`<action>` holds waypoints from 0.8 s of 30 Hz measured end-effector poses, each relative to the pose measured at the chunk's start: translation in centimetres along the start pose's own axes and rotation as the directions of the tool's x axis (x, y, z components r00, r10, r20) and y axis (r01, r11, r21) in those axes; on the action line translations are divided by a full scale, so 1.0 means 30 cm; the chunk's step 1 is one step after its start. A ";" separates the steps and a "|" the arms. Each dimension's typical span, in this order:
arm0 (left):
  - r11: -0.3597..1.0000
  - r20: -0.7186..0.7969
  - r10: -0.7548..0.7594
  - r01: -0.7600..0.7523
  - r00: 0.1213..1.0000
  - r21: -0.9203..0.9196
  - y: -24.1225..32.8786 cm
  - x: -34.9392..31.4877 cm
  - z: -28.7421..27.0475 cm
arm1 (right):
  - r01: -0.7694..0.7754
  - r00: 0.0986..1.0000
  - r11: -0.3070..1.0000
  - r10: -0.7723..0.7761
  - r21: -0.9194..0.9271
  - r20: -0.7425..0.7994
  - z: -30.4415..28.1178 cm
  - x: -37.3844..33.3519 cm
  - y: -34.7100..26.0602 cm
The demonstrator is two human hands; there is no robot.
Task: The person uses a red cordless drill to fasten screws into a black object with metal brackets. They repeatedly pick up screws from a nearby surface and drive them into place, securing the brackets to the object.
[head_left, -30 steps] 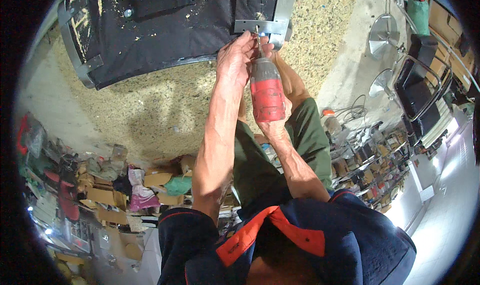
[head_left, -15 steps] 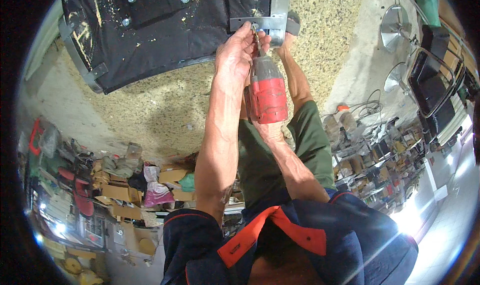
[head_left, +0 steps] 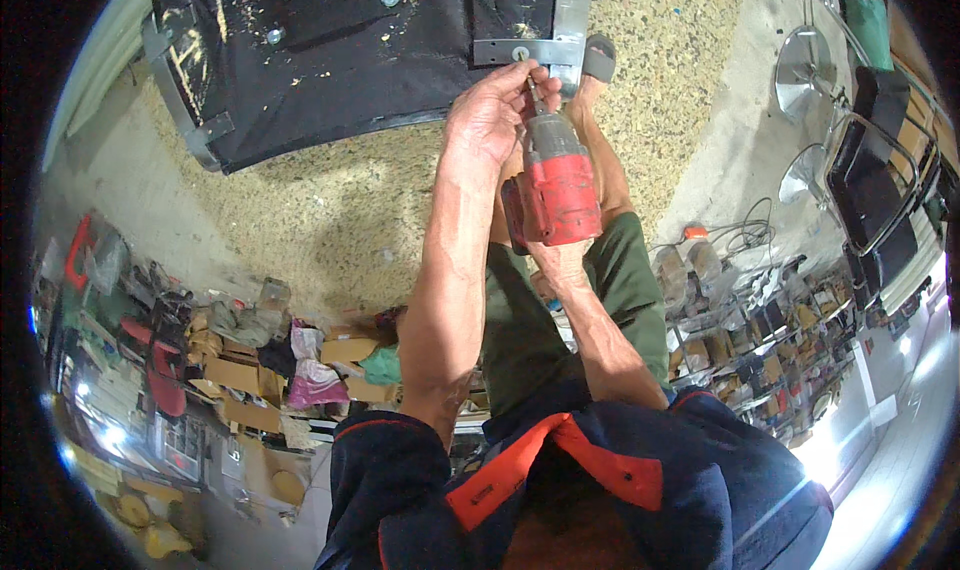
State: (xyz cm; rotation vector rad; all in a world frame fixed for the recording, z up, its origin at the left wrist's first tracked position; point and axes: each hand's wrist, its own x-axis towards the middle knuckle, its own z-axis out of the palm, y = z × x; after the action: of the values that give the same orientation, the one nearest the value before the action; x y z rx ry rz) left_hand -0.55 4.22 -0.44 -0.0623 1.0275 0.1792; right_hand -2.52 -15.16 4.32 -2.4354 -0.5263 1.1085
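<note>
My right hand [head_left: 558,260] grips a red and grey power driver [head_left: 565,198] from underneath; the tool's body hides most of its fingers. The bit [head_left: 537,95] points away from me toward a metal strip [head_left: 492,52] on the corner of a black-covered panel [head_left: 330,100]. My left hand [head_left: 490,115] is closed, its thumb and fingertips pinched around the front of the bit. Just beyond them, a round bolt or washer [head_left: 520,54] sits on the strip. Whether the bit touches it is hard to make out.
A metal rail [head_left: 571,20] edges the panel's right side, with several bolts on its covering. My sandalled foot [head_left: 598,60] stands beside it on the speckled floor [head_left: 670,100]. Chairs with black seats [head_left: 880,170] are at right, cardboard boxes [head_left: 250,375] at lower left.
The driver has shifted slightly right, and its bit has drawn back a little from the strip. My left fingers stay around the bit. The whole view has also shifted slightly.
</note>
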 end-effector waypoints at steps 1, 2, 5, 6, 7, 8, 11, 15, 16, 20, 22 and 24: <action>1.000 0.008 0.013 -0.013 1.000 0.019 -0.004 0.002 -0.001 | -0.051 0.999 0.970 0.046 0.238 0.026 0.001 0.002 0.003; 0.999 0.004 0.020 -0.020 1.000 0.030 -0.008 0.004 -0.001 | -0.106 0.994 0.874 0.092 0.475 0.052 -0.005 0.000 0.005; 0.999 0.037 0.026 -0.027 0.999 0.032 -0.016 0.005 -0.001 | 0.081 0.996 0.996 -0.082 0.030 0.036 -0.039 -0.009 0.012; 1.000 0.028 0.018 -0.019 0.999 0.017 -0.018 0.004 -0.001 | 0.128 0.991 0.986 -0.124 -0.103 0.049 -0.050 -0.011 0.016; 1.000 0.032 0.005 -0.005 0.999 -0.007 -0.020 0.001 -0.001 | 0.143 0.990 0.982 -0.140 -0.123 0.032 -0.050 -0.011 0.019; 1.000 0.026 0.009 -0.008 1.000 -0.005 -0.022 -0.002 0.000 | 0.209 0.977 0.966 -0.212 -0.152 -0.007 -0.049 -0.007 0.025; 1.000 0.038 0.018 -0.017 0.999 -0.025 -0.029 -0.013 0.003 | 0.188 0.979 0.981 -0.191 -0.054 -0.063 -0.033 0.003 0.042; 0.999 0.007 0.037 -0.037 0.999 -0.018 -0.047 -0.027 0.012 | 0.248 0.955 0.958 -0.266 -0.140 -0.129 -0.048 0.000 0.019; 0.999 0.014 0.040 -0.040 0.999 -0.020 -0.052 -0.029 0.014 | 0.242 0.957 0.963 -0.257 -0.117 -0.138 -0.070 -0.006 0.001; 0.999 -0.002 0.037 -0.037 0.999 -0.028 -0.059 -0.025 0.018 | 0.283 0.945 0.945 -0.303 -0.163 -0.119 -0.163 0.021 -0.106; 0.997 -0.001 0.047 -0.047 0.999 -0.066 -0.056 -0.018 0.020 | 0.284 0.948 0.950 -0.299 -0.128 -0.112 -0.213 0.044 -0.152; 0.996 0.010 0.042 -0.041 0.999 -0.081 -0.050 -0.012 0.026 | 0.269 0.951 0.957 -0.282 -0.107 -0.127 -0.243 0.065 -0.192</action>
State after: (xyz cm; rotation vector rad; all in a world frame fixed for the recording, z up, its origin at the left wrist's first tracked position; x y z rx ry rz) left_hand 0.19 2.81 0.21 -0.1130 1.0099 0.2586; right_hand 3.36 -10.87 10.42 -2.3977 -0.8554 0.8071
